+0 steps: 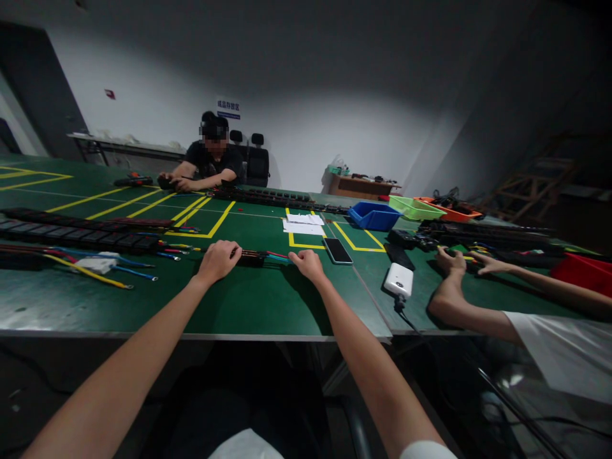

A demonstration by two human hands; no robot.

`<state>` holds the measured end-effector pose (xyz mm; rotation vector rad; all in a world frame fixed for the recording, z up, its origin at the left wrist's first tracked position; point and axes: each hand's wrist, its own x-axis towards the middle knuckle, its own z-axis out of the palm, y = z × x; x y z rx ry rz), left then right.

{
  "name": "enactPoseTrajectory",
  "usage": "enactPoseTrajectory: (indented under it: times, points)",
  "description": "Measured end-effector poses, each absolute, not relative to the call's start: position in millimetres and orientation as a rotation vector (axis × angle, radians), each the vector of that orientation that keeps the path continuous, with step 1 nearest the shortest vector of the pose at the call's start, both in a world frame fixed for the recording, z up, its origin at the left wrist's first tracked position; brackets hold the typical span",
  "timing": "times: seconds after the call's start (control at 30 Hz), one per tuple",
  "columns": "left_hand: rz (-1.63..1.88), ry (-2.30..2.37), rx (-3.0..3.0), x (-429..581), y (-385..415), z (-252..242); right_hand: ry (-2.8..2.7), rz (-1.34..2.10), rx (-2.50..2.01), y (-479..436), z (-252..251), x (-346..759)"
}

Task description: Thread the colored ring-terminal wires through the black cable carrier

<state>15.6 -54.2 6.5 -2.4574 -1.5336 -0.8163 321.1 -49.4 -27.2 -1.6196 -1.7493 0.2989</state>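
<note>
My left hand rests on the green table with its fingers curled over the left end of a small black terminal block. Red, blue and green wires run out of the block's right end. My right hand is closed in a pinch on those wires, just right of the block. A black phone lies face up a little right of my right hand.
Long black terminal strips and loose coloured wires lie at left. White papers, a blue bin, green and orange trays sit further back. A white device lies at right, by a co-worker's hands. Another person sits across.
</note>
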Motion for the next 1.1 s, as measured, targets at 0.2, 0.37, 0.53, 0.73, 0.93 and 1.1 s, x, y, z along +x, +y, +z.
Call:
enactPoseTrajectory:
  times: [0.2, 0.37, 0.53, 0.73, 0.93, 1.1]
  points:
    - [-0.828, -1.545, -2.47, 15, -55, 7, -1.714, 0.325, -1.559, -50, -24, 321]
    - [-0.843, -1.558, -2.49, 14, -54, 7, -1.674, 0.393, -1.462, -48, -17, 320]
    - [-0.845, -1.554, -2.499, 13, -53, 6, -1.661, 0.4, -1.461, -48, -20, 320]
    - [-0.842, -1.539, -2.47, 15, -53, 5, -1.646, 0.39, -1.569, -44, -26, 324]
    - [-0.835, -1.515, -2.488, 14, -52, 3, -1.618, 0.404, -1.588, -42, -22, 330]
    - [-0.836, -1.508, -2.51, 13, -50, 2, -1.59, 0.415, -1.498, -44, -19, 328]
